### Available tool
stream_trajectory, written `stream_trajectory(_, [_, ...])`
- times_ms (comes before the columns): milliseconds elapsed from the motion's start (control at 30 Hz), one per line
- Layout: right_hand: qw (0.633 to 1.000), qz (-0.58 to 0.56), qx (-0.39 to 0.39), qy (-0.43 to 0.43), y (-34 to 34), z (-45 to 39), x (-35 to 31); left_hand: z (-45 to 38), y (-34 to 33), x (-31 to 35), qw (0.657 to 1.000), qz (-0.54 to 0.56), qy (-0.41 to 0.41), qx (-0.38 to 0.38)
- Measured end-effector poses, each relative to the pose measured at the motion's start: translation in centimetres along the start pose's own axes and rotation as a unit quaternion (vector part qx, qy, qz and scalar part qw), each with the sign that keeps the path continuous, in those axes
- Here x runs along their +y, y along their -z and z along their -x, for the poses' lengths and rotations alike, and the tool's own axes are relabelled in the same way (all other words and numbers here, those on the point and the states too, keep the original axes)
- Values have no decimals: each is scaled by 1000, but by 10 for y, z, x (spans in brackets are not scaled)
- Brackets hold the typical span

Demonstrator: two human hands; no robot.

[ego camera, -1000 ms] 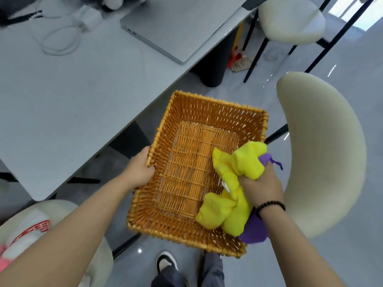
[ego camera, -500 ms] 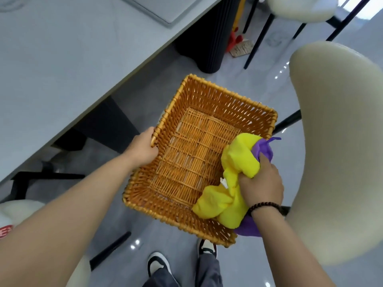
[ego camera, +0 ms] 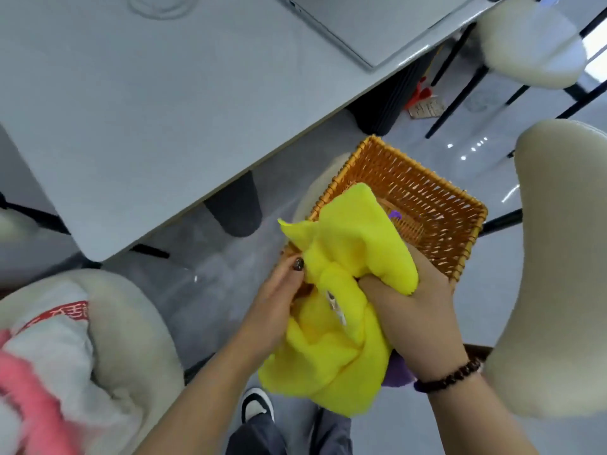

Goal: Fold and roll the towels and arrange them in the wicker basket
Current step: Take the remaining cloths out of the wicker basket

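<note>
Both forearms reach forward and downward from the bottom of the view, meeting near the centre. The left hand [ego camera: 279, 300] pinches the yellow towel [ego camera: 345, 290] with its thumb, a dark-painted nail showing. The right hand [ego camera: 414, 310] grips a bunch of the same towel, fingers curled, a dark beaded bracelet [ego camera: 450, 376] round its wrist.

Left hand [ego camera: 279, 310] off basket [ego camera: 423, 205], onto yellow towel [ego camera: 348, 290].
</note>
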State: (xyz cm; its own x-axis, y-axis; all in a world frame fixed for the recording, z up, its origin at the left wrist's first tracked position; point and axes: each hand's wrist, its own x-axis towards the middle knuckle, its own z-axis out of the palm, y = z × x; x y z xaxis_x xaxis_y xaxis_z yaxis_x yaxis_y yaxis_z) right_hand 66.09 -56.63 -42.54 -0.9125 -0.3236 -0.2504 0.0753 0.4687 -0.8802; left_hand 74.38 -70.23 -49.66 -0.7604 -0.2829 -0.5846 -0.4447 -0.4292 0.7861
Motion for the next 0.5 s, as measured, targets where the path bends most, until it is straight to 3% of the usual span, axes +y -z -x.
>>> stream_trajectory(100, [996,-30,-79,-20,-40,18,-13,34,32,-5,987,123,100,26])
stream_trajectory(200, [992,-40,-113,-30,-79,34,-13,70,75,-12,977,202,74,8])
stream_trajectory(300, [985,-39,-165,-29,-124,46,-7,86,108,-25,992,81,47,86])
stream_trajectory(367, [979,-25,-199,-44,-151,46,0,91,122,-35,986,84,91,108])
stream_trajectory(500, [951,-35,-277,-135,-195,36,9,100,151,-40,975,94,67,192])
